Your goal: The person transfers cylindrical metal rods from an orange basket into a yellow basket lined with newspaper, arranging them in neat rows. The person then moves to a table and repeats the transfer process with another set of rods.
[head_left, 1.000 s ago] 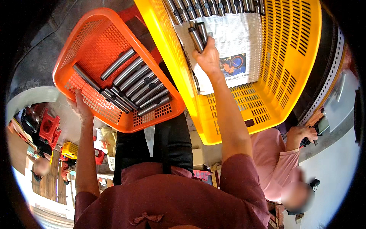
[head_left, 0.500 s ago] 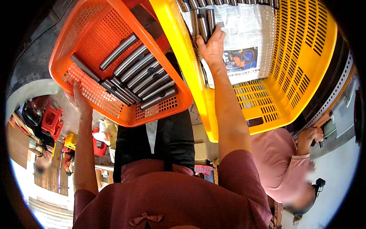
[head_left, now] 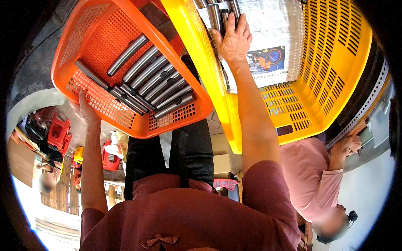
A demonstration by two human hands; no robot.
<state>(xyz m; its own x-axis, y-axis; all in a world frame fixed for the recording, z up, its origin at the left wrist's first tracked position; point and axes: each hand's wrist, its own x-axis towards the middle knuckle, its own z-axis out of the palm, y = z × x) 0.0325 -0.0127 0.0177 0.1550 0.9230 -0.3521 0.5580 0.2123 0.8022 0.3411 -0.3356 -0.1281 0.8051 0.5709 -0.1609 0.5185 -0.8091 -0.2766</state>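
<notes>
An orange-red plastic basket holds several smooth steel rods with dark spots on some of them. My left hand grips this basket's near left wall, with part of the fingers hidden. To the right, a yellow slotted basket is lined with printed newspaper. More metal rods lie on the paper at its far left end. My right hand rests there palm down, its fingers stretched out and apart, fingertips against the near ends of the rods.
A co-worker in a pink top is at the right, hand near a pale surface. Red plastic stools stand on the floor at the left. A cardboard box lies below the yellow basket. Another person appears at the far left.
My right hand has moved slightly farther in, and its fingers have spread out over the rod ends. Those rods have shifted away from me. My left hand stays on the orange-red basket.
</notes>
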